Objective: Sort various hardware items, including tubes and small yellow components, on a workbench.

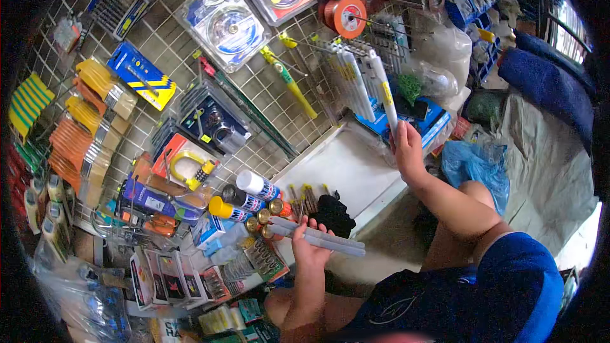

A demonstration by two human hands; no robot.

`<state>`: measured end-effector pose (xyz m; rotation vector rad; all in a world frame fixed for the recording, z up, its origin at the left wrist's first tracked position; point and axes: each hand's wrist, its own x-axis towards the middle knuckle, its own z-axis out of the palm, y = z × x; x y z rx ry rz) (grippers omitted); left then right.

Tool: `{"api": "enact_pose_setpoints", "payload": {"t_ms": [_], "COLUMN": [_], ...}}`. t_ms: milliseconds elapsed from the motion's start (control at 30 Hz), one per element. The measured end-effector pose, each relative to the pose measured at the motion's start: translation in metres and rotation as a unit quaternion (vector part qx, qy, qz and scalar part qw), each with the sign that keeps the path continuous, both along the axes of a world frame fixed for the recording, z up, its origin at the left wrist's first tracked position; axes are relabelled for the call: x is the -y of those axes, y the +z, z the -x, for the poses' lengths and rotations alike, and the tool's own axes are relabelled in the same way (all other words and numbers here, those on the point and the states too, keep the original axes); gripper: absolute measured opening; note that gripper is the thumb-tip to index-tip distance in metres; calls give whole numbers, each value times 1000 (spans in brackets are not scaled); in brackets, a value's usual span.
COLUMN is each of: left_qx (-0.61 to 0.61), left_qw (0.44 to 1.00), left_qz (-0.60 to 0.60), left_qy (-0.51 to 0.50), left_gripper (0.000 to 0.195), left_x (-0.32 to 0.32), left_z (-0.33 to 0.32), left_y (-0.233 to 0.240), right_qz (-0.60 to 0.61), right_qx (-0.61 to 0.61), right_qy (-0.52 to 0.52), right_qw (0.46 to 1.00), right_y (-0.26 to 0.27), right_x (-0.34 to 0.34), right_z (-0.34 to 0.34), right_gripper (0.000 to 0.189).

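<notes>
My left hand is closed around several slim, translucent grey plastic tubes, above the front of a white shelf. Further off, my right hand grips the lower end of one long, pale tube with a yellow label. That tube points up toward a wire display rack. Beside it hang similar tubes in a bunch on a hook. What is inside the tubes cannot be made out. A crumpled black cloth or bag lies on the shelf just beyond my left hand.
A wire grid panel holds packaged saw blades, paintbrushes and a yellow-handled tool. Spray cans stand left of my left hand. Blue boxes lie by my right hand, near a blue plastic bag.
</notes>
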<state>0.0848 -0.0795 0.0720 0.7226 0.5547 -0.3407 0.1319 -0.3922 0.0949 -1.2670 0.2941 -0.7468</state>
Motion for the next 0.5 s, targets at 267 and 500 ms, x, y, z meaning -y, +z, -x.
{"api": "enact_pose_setpoints", "payload": {"t_ms": [267,500], "left_qx": [-15,-17], "left_qw": [999,999], "left_qz": [17,32], "left_qy": [22,30], "left_gripper": [19,17], "left_x": [-1,1], "left_z": [-4,-8], "left_y": [-3,-6], "right_qz": [34,-1], "right_qx": [10,44], "right_qy": [0,5], "right_qw": [999,999], "right_y": [-3,-3], "right_x": [13,10], "right_z": [-5,-7], "right_gripper": [37,38]}}
